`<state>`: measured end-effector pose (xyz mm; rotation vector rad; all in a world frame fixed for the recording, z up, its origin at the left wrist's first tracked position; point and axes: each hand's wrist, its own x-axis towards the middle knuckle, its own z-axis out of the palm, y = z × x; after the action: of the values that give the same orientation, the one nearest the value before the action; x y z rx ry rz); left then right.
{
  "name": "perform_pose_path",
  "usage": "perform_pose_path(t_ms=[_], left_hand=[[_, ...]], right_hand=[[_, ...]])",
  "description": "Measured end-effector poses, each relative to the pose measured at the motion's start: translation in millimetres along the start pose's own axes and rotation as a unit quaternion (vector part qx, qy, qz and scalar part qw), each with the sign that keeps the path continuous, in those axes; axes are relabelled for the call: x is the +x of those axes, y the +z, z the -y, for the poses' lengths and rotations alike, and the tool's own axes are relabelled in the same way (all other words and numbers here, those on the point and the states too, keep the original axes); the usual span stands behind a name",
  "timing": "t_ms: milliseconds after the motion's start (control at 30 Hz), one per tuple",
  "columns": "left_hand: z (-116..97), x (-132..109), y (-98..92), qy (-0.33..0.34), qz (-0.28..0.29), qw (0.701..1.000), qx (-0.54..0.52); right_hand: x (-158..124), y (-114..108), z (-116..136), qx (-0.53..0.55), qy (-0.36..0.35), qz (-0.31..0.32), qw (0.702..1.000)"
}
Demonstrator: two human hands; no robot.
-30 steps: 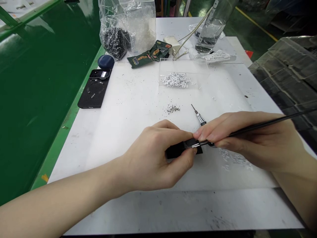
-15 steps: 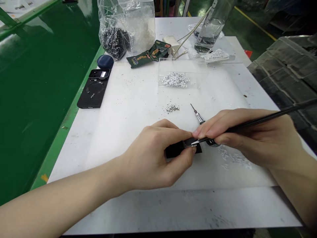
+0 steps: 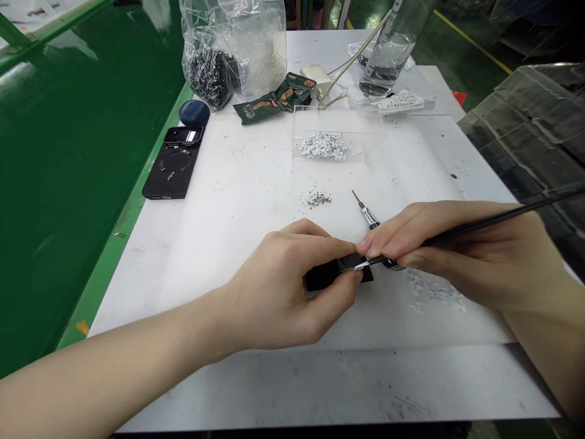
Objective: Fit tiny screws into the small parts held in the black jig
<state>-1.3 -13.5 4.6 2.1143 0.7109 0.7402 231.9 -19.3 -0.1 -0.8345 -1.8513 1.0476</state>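
My left hand [image 3: 286, 292] pinches a small black rectangular piece [image 3: 322, 277] between thumb and fingers, just above the white sheet. Its middle is partly covered by my fingers. In my right hand [image 3: 457, 250] is a long, slim black tool [image 3: 498, 217] with a pale pointed tip, held like a pen. That tip rests at the black piece, near my left thumb; whether it touches cannot be made out. My right fingertips meet my left forefinger. A small screwdriver [image 3: 369, 218] lies behind my right hand, its handle partly hidden.
Tiny dark metal bits [image 3: 319, 199] lie beyond my hands. Behind them a clear tray [image 3: 361, 125] holds small white pieces. More white pieces [image 3: 439, 291] lie under my right hand. A phone [image 3: 171, 167], plastic bags [image 3: 256, 55] and a bottle of clear liquid [image 3: 386, 67] stand farther out.
The pale tip has shifted very slightly right along the black piece, and the tool's rear end sits a little lower. My left hand keeps its hold and place.
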Motion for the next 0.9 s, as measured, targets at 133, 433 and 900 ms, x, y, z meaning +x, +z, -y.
perform_pose_path(t_ms=[133, 433, 900], left_hand=[[2.2, -0.4, -0.2, 0.008, 0.000, 1.000, 0.003], [3.2, 0.8, -1.7, 0.014, 0.008, 1.000, 0.007], [2.1, -6.1, 12.0, 0.126, 0.055, 0.989, -0.054]], right_hand=[[1.0, -0.4, 0.8, -0.001, -0.002, 0.006, 1.000], [0.6, -2.6, 4.9, -0.036, -0.009, 0.014, 0.999], [21.8, 41.0, 2.0, -0.211, 0.112, -0.145, 0.960]])
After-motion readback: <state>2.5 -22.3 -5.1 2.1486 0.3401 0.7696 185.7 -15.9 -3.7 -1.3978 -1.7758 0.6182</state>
